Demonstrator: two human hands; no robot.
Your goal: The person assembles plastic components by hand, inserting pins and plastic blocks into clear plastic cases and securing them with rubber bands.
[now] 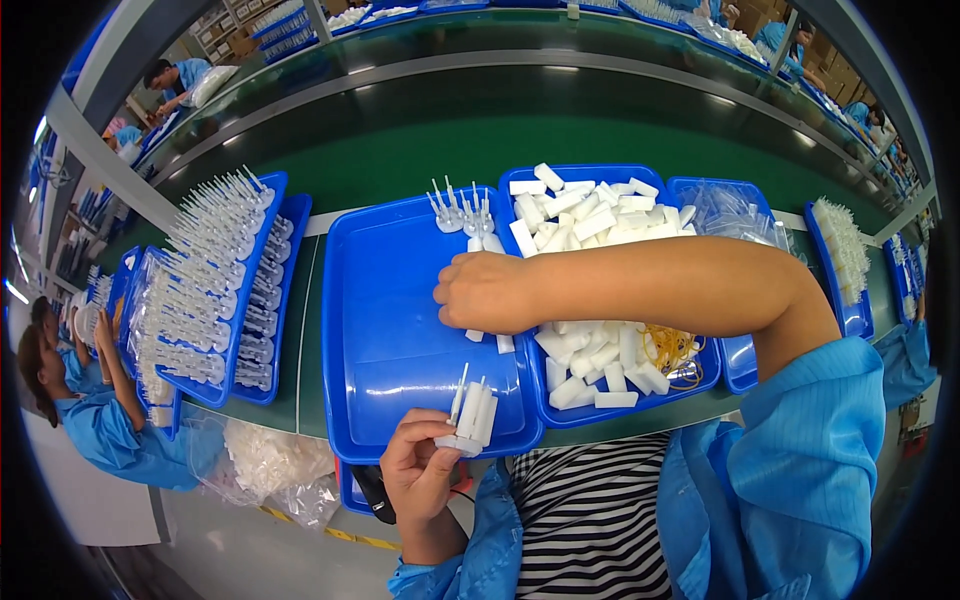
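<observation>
Near the front edge of the blue tray [375, 260], my left hand [418, 470] grips a round white plastic base [465, 440] between thumb and fingers. Thin pins rise from that base, and white foam-like blocks [482, 412] are fitted upright on some of them. Over the tray's right side is my right hand [490, 290], its fingers curled; what they hold, if anything, is hidden. A few white blocks [504, 344] lie just below it. Beyond it, at the tray's far right corner, stand pinned bases [462, 215] without blocks.
Right of the tray, a blue bin [710, 372] holds loose white blocks and yellow rubber bands [672, 350]. A bin of clear plastic bags [735, 215] adjoins it. Stacked trays of pinned bases [215, 275] stand at left. Beyond runs a green belt [420, 130]. A co-worker [100, 400] sits at left.
</observation>
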